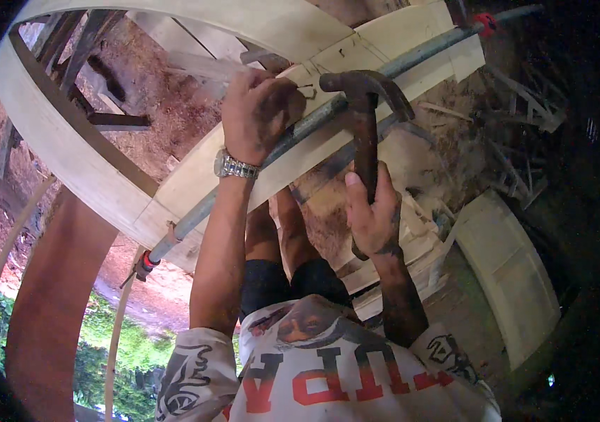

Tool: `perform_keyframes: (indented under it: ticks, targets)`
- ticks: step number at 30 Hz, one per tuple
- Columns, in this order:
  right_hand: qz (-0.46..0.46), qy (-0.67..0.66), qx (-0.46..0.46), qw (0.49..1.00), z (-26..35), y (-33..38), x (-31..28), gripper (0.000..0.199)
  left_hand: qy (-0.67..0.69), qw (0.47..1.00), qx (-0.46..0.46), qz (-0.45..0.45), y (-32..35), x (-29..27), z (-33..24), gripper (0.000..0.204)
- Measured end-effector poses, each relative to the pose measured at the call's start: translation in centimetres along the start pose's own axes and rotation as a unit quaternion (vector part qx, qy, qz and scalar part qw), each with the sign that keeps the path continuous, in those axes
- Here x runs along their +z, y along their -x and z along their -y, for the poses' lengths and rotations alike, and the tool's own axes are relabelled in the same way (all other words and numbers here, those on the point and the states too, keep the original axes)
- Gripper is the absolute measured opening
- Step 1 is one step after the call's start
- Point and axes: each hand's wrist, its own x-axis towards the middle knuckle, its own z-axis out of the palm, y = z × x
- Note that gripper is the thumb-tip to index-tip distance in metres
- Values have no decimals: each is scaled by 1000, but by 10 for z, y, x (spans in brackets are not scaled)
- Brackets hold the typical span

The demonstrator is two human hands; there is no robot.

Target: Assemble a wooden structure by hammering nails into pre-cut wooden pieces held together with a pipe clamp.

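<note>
My left hand (261, 116), with a metal watch on its wrist, is closed at the pale wooden board (201, 165). A thin nail (305, 86) sticks out from its pinched fingers, close to the wood surface. My right hand (374, 214) is wrapped around the dark handle of a claw hammer (365, 119). The hammer's head is raised just right of the nail, over the long grey pipe clamp (419, 62). That clamp lies along the board, with red-marked ends. The board meets a curved wooden piece (68, 151) at both ends.
Another curved wooden panel (507, 271) leans at the right. Scrap wood strips (525, 105) lie piled at the far right. A reddish-brown post (57, 295) stands at the left, beside greenery. Dark timbers (89, 49) and sawdust-covered ground (152, 84) show beyond the frame.
</note>
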Motion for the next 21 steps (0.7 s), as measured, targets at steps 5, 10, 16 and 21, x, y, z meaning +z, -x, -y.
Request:
perform_keyframes:
  ticks: [5,10,16,21]
  targets:
    - [-67,115,-132,982,-2,-1,12,23,-6,1000,14,-9,1,2,4,30]
    - [-86,156,-126,976,-17,-1,18,23,-16,999,42,-9,-4,2,0,29]
    - [-71,124,-88,986,-1,3,14,27,-26,999,32,-9,0,0,1,28]
    - [28,206,-18,978,4,-7,15,44,-42,998,34,-10,-2,1,-2,26]
